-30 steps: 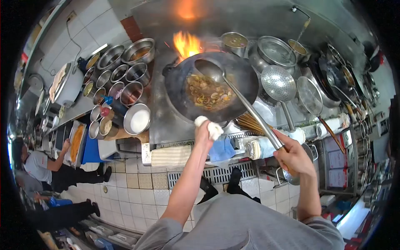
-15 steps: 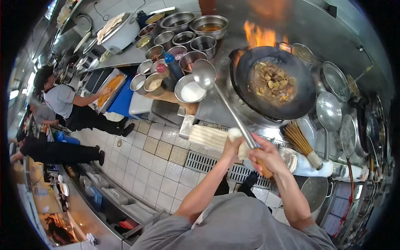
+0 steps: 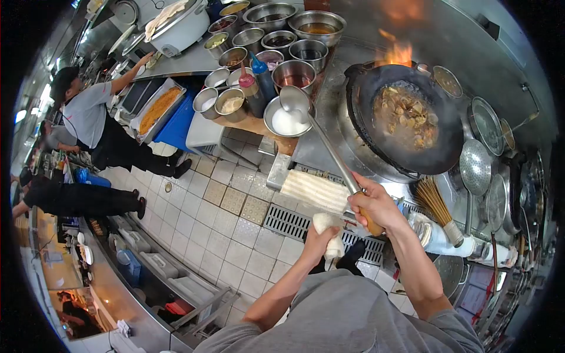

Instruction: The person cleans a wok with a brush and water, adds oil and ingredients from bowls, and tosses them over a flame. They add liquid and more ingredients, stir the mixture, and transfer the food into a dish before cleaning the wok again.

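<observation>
My right hand (image 3: 375,203) is wrapped round the wooden handle of a long ladle (image 3: 331,142). The ladle's bowl is over a metal bowl of white powder or granules (image 3: 287,122). Down by my waist, my left hand (image 3: 321,241) grips a bunched white cloth (image 3: 327,225). To the right of the ladle, a black wok (image 3: 438,154) sits on the burner, holding clams (image 3: 402,112) in steaming liquid. Orange flame (image 3: 395,56) rises behind its far rim.
Metal bowls of sauces (image 3: 294,75) and squeeze bottles (image 3: 250,88) crowd the counter left of the wok. A striped folded cloth (image 3: 315,190), a bamboo brush (image 3: 436,203) and a perforated skimmer (image 3: 474,167) are along the stove. A co-worker (image 3: 88,115) stands at the left.
My left hand has come off the ladle and dropped toward my waist with the cloth. The ladle's bowl has moved over the white contents. The flame is smaller, and liquid shows around the clams.
</observation>
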`<action>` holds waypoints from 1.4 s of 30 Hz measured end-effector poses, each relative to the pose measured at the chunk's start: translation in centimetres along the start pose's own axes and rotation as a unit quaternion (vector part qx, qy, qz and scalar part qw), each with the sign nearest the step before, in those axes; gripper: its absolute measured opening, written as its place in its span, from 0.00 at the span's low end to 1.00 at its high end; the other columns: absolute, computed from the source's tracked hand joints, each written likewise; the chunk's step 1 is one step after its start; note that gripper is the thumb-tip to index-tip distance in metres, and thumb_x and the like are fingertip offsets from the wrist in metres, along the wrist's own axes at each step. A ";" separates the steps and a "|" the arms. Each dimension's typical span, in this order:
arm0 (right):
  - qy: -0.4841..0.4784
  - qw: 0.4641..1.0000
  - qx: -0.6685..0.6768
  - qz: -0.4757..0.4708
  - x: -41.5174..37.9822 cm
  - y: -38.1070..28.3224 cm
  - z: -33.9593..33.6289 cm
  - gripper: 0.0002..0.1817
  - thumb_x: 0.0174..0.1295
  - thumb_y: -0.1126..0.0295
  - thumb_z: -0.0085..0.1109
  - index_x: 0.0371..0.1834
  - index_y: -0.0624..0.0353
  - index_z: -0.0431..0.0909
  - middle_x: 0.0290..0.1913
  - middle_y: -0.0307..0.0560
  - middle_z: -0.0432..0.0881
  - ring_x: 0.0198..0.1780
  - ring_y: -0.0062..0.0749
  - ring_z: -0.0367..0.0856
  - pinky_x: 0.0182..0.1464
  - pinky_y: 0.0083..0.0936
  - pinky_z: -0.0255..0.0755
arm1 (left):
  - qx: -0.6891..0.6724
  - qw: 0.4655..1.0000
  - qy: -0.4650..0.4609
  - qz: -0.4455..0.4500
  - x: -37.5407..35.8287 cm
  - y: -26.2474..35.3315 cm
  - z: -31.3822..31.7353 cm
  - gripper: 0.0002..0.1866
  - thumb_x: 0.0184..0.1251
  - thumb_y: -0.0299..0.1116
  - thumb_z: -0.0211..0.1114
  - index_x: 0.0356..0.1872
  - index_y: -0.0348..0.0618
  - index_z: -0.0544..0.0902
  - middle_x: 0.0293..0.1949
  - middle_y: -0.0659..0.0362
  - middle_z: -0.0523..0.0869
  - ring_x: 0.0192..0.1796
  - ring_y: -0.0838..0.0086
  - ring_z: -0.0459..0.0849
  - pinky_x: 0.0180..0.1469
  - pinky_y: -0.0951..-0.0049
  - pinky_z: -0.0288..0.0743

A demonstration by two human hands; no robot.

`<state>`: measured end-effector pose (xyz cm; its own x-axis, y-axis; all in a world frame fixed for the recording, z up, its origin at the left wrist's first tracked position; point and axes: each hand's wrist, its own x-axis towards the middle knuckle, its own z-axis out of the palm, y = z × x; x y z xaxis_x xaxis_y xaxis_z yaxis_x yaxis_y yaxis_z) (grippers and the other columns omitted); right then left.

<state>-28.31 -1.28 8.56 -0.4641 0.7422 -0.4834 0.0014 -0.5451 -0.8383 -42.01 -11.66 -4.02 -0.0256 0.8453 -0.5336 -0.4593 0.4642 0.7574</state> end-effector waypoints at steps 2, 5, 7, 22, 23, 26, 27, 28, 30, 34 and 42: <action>-0.005 1.000 0.013 0.006 -0.3 -0.4 0.1 0.35 0.58 0.77 0.51 0.71 0.55 0.53 0.19 0.37 0.68 0.13 0.19 0.64 0.14 0.17 0.61 | -0.003 1.000 0.000 0.013 0.1 0.1 0.3 0.17 0.55 0.26 0.61 0.47 0.36 0.72 0.38 0.58 0.80 0.36 0.76 0.78 0.39 0.76 0.73; -0.001 0.994 0.099 0.047 -0.7 -0.7 -0.1 0.33 0.59 0.77 0.50 0.69 0.53 0.55 0.19 0.37 0.68 0.12 0.18 0.63 0.12 0.18 0.60 | -0.004 1.000 0.001 0.024 0.2 0.2 0.4 0.18 0.55 0.27 0.62 0.47 0.36 0.72 0.38 0.58 0.80 0.36 0.76 0.78 0.38 0.75 0.74; -0.047 0.962 0.255 0.081 -1.0 -0.7 -0.9 0.27 0.61 0.75 0.48 0.66 0.53 0.59 0.20 0.37 0.68 0.11 0.17 0.63 0.10 0.18 0.60 | -0.002 1.000 0.001 0.023 0.3 0.2 0.5 0.18 0.55 0.27 0.62 0.47 0.36 0.72 0.38 0.58 0.80 0.36 0.76 0.78 0.38 0.75 0.74; 0.077 0.885 0.442 -0.122 -11.9 4.3 -5.8 0.27 0.62 0.74 0.45 0.67 0.44 0.60 0.22 0.41 0.65 0.08 0.17 0.60 0.06 0.19 0.57 | -0.109 0.979 -0.107 -0.133 3.4 1.5 0.5 0.17 0.59 0.34 0.60 0.47 0.38 0.74 0.37 0.54 0.82 0.36 0.69 0.84 0.37 0.69 0.80; 0.085 0.883 0.443 -0.128 -12.5 4.3 -5.8 0.27 0.62 0.74 0.45 0.67 0.44 0.60 0.22 0.41 0.65 0.08 0.17 0.60 0.06 0.19 0.57 | -0.119 0.977 -0.112 -0.140 3.9 1.6 0.8 0.17 0.60 0.35 0.60 0.48 0.38 0.74 0.38 0.54 0.82 0.37 0.68 0.84 0.38 0.69 0.80; 0.259 0.877 0.385 -0.123 -13.8 3.7 -5.8 0.27 0.61 0.75 0.46 0.66 0.45 0.61 0.21 0.41 0.66 0.09 0.17 0.59 0.05 0.19 0.55 | -0.084 0.974 -0.137 -0.163 5.9 1.6 2.4 0.17 0.61 0.35 0.60 0.48 0.37 0.73 0.38 0.54 0.82 0.38 0.67 0.84 0.39 0.67 0.81; 0.263 0.875 0.387 -0.127 -14.0 3.6 -6.0 0.27 0.61 0.75 0.46 0.66 0.45 0.61 0.21 0.41 0.66 0.09 0.17 0.59 0.05 0.19 0.55 | -0.080 0.973 -0.142 -0.164 6.2 2.0 3.6 0.17 0.61 0.35 0.60 0.48 0.37 0.73 0.38 0.54 0.82 0.38 0.67 0.84 0.39 0.67 0.81; 0.273 0.869 0.396 -0.118 -14.1 3.3 -6.4 0.27 0.61 0.75 0.46 0.65 0.45 0.61 0.21 0.40 0.66 0.09 0.16 0.59 0.06 0.18 0.54 | -0.063 0.977 -0.142 -0.148 6.3 2.6 5.0 0.17 0.61 0.36 0.60 0.48 0.37 0.73 0.38 0.54 0.83 0.38 0.67 0.84 0.39 0.66 0.81; 0.284 0.845 0.440 -0.108 -14.3 2.9 -7.5 0.22 0.61 0.76 0.45 0.59 0.44 0.63 0.22 0.38 0.65 0.11 0.15 0.60 0.07 0.16 0.53 | -0.058 0.974 -0.177 -0.130 7.5 2.4 6.9 0.18 0.60 0.35 0.61 0.48 0.37 0.73 0.38 0.54 0.83 0.39 0.66 0.84 0.39 0.65 0.81; 0.237 0.786 0.552 -0.146 -14.2 4.6 -10.8 0.23 0.58 0.78 0.47 0.58 0.50 0.62 0.22 0.41 0.67 0.11 0.18 0.60 0.08 0.17 0.55 | -0.036 0.980 -0.162 -0.112 9.6 2.2 11.5 0.20 0.59 0.38 0.63 0.49 0.38 0.73 0.39 0.54 0.83 0.39 0.67 0.84 0.39 0.64 0.81; 0.355 0.918 0.147 -0.099 -14.7 6.1 -11.0 0.36 0.56 0.80 0.49 0.71 0.57 0.50 0.18 0.37 0.69 0.12 0.19 0.65 0.12 0.18 0.60 | 0.015 0.982 -0.149 -0.116 14.8 1.8 17.8 0.25 0.67 0.55 0.51 0.48 0.41 0.72 0.39 0.56 0.81 0.39 0.67 0.84 0.38 0.60 0.81</action>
<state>-11.69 -11.22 7.78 0.2644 0.8482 -0.4590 -0.3082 -0.3766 -0.8736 -27.44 6.34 -3.86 0.3388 0.7536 -0.5633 -0.3961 0.6573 0.6412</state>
